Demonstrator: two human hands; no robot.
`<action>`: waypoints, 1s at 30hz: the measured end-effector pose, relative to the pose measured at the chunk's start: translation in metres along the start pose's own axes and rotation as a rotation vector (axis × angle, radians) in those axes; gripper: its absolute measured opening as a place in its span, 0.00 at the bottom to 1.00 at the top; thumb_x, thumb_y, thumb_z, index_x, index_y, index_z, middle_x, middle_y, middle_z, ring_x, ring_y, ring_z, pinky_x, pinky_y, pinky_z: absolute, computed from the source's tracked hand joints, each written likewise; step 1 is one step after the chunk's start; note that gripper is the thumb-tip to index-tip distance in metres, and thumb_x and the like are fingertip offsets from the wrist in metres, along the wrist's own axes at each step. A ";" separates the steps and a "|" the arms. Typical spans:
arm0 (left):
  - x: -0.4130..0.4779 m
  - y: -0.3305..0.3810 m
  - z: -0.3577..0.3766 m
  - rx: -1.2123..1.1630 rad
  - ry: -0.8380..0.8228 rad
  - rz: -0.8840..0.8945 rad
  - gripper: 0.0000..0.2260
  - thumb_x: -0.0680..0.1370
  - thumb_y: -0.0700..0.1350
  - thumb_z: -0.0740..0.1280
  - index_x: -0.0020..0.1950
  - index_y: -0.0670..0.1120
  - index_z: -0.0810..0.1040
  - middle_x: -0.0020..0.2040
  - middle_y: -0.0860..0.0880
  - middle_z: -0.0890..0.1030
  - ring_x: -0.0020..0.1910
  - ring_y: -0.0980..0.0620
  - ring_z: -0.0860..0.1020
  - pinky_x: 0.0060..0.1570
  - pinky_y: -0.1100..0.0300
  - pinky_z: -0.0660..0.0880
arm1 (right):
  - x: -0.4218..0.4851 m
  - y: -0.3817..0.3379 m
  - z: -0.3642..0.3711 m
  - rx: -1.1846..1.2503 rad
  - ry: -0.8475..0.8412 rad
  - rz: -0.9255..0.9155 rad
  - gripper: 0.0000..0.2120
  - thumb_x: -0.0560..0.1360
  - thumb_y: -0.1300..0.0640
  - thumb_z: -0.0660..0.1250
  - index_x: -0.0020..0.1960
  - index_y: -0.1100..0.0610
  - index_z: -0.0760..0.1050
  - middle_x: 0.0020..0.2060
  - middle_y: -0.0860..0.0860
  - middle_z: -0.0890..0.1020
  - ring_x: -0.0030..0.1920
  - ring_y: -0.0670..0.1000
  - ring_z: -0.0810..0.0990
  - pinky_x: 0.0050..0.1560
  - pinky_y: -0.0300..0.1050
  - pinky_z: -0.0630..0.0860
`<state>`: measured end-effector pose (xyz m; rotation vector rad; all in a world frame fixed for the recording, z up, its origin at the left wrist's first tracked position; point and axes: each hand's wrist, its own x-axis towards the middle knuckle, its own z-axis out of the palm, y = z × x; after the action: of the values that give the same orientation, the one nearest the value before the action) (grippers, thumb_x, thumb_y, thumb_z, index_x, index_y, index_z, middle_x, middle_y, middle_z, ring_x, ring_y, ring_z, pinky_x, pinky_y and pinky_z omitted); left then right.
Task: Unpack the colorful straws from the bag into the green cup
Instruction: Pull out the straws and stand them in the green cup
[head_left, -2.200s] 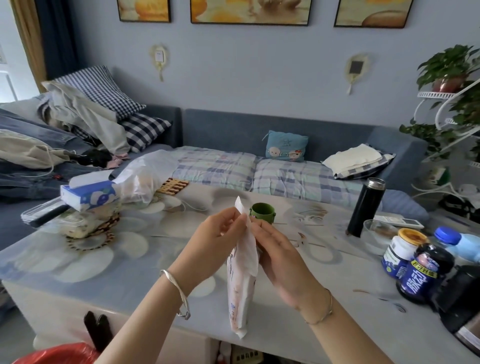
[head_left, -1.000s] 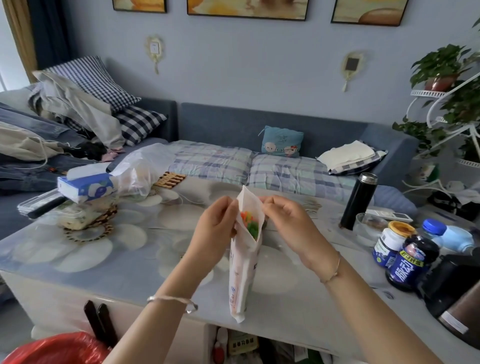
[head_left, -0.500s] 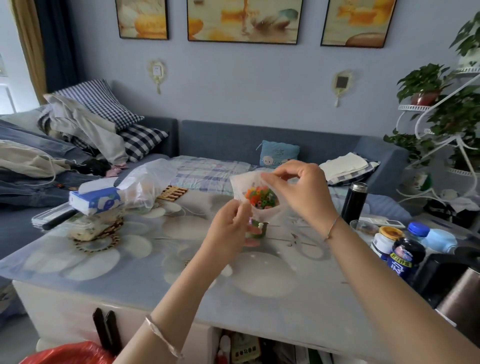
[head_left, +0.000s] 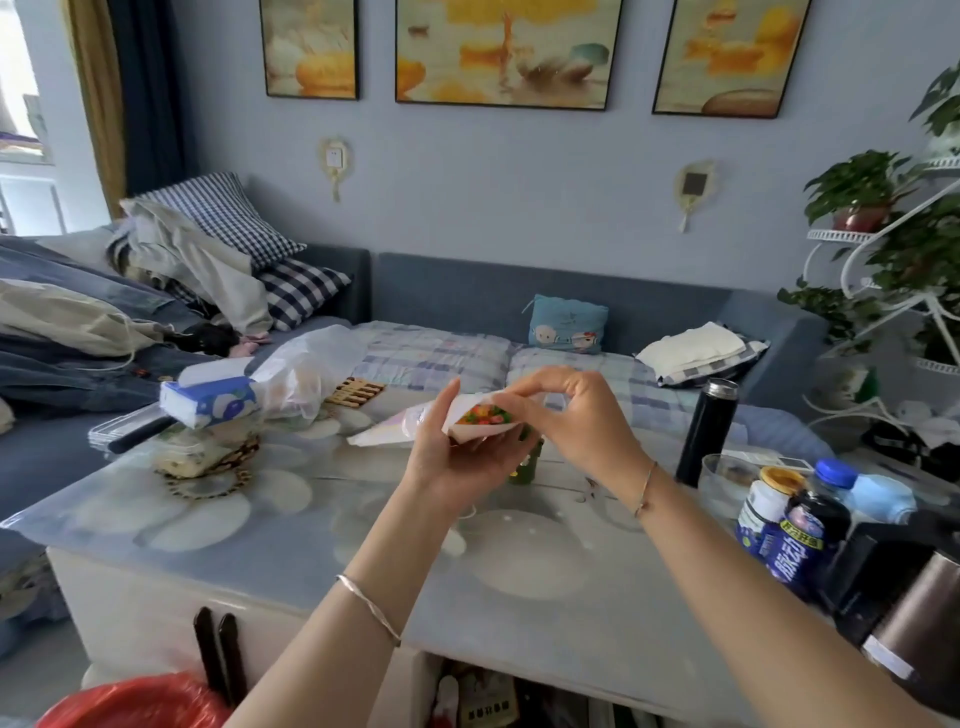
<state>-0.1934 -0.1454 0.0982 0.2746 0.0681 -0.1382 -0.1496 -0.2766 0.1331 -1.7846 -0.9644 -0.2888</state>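
Observation:
I hold a white straw bag almost level above the table, its closed end pointing left. My left hand grips the bag near its mouth from below. My right hand pinches the upper lip of the mouth. The opening faces me and shows the packed ends of the colorful straws. The green cup stands on the table just under and behind my hands, mostly hidden by them.
A black flask, a glass bowl and several bottles crowd the table's right side, with a dark kettle at the near right. A tissue box and a plastic bag sit at the left.
The bag was upright and shut, then its mouth was pulled apart. Both hands raised it and tipped it from upright to nearly level, bottom to the left, above the cup.

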 end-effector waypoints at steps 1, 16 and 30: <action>0.004 0.001 -0.004 0.019 0.011 0.009 0.25 0.73 0.50 0.70 0.62 0.33 0.74 0.59 0.34 0.80 0.58 0.40 0.78 0.63 0.47 0.72 | -0.002 0.007 -0.001 0.018 -0.022 0.022 0.06 0.69 0.56 0.73 0.44 0.58 0.84 0.41 0.50 0.86 0.45 0.44 0.82 0.50 0.33 0.75; 0.145 0.070 -0.152 0.117 0.318 0.357 0.07 0.80 0.41 0.62 0.49 0.38 0.78 0.36 0.43 0.86 0.33 0.51 0.85 0.31 0.63 0.81 | 0.062 0.278 0.060 0.002 0.076 0.615 0.41 0.65 0.50 0.77 0.71 0.54 0.60 0.72 0.55 0.62 0.71 0.54 0.62 0.68 0.45 0.61; 0.161 0.050 -0.156 0.193 0.225 0.449 0.17 0.75 0.42 0.68 0.63 0.42 0.75 0.45 0.46 0.84 0.38 0.53 0.85 0.34 0.64 0.79 | 0.107 0.342 0.087 -0.120 0.173 0.632 0.46 0.59 0.48 0.78 0.71 0.49 0.58 0.68 0.54 0.70 0.66 0.57 0.70 0.63 0.59 0.73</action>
<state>-0.0349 -0.0752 -0.0525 0.4902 0.2144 0.3353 0.1462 -0.1966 -0.0715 -2.0355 -0.2357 -0.0950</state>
